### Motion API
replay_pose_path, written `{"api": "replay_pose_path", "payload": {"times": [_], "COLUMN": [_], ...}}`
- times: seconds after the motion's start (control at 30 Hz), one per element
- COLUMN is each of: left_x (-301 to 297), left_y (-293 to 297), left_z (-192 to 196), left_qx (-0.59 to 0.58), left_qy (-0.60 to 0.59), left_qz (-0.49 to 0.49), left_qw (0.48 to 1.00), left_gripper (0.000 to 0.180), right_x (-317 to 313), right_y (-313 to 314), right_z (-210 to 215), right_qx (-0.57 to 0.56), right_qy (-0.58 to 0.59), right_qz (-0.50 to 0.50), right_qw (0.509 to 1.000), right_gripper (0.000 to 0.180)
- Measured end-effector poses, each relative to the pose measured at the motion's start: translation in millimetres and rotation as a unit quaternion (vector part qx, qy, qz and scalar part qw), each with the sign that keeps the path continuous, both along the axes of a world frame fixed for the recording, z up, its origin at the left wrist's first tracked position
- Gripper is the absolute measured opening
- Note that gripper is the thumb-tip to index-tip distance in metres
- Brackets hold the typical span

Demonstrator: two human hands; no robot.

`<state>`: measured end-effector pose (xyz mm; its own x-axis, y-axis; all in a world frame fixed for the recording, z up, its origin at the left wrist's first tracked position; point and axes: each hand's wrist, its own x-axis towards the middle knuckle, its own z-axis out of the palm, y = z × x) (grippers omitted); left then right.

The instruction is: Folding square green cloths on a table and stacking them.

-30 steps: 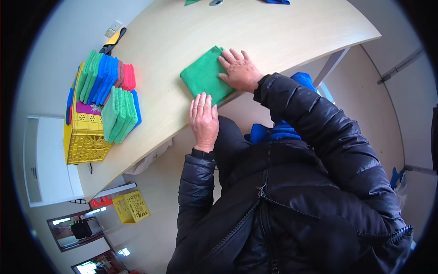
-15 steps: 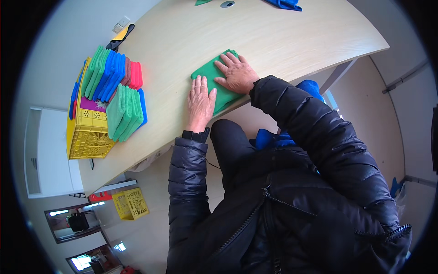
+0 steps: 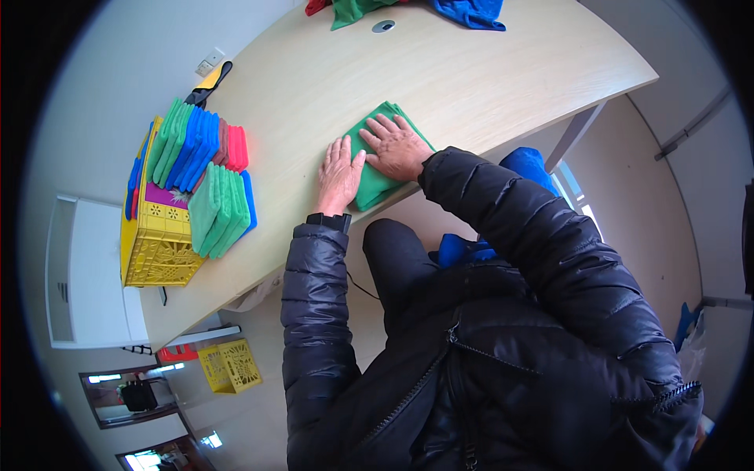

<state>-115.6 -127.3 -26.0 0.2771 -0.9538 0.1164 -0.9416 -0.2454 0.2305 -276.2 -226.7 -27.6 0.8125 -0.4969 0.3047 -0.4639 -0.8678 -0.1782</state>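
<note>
A folded green cloth lies on the table near its front edge, under both my hands. My left hand rests flat along the cloth's left edge, its fingers stretched out and pointing away from me. Across the cloth's middle lies my right hand, palm down with the fingers spread. The thumbs of the two hands come close together. Neither hand grips the cloth; the hands cover part of it.
At the left of the table stands a yellow basket with folded green, blue and red cloths. Folded green cloths lean beside it. Loose blue and green cloths lie at the far edge. Another yellow basket is below.
The green cloth has turned and shifted relative to my hands, and its left corner no longer sticks out beyond my left fingertips. More loose cloths show at the far edge as the view tilts.
</note>
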Motion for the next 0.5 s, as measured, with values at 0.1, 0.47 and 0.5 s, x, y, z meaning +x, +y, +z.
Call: {"api": "replay_pose_path", "payload": {"times": [0.1,0.47,0.5], "left_x": [9.9,-28.8,-33.0], "left_y": [3.5,38.8,44.5], "left_z": [-7.5,0.7,0.6], "left_qx": [-0.013,-0.002,-0.012], "left_qy": [-0.001,-0.051,-0.048], "left_qz": [-0.009,-0.001,-0.009], "left_qw": [1.000,0.999,0.999], "left_gripper": [0.069,0.069,0.069], "right_x": [-0.4,-16.2,-17.2], "right_y": [3.9,-7.2,-8.4], "right_z": [2.1,-1.9,0.3], "right_qx": [0.021,0.033,0.032], "right_qy": [0.002,0.003,0.006], "right_qz": [-0.010,-0.062,-0.059], "right_qw": [1.000,0.998,0.998], "right_gripper": [0.070,0.073,0.073]}}
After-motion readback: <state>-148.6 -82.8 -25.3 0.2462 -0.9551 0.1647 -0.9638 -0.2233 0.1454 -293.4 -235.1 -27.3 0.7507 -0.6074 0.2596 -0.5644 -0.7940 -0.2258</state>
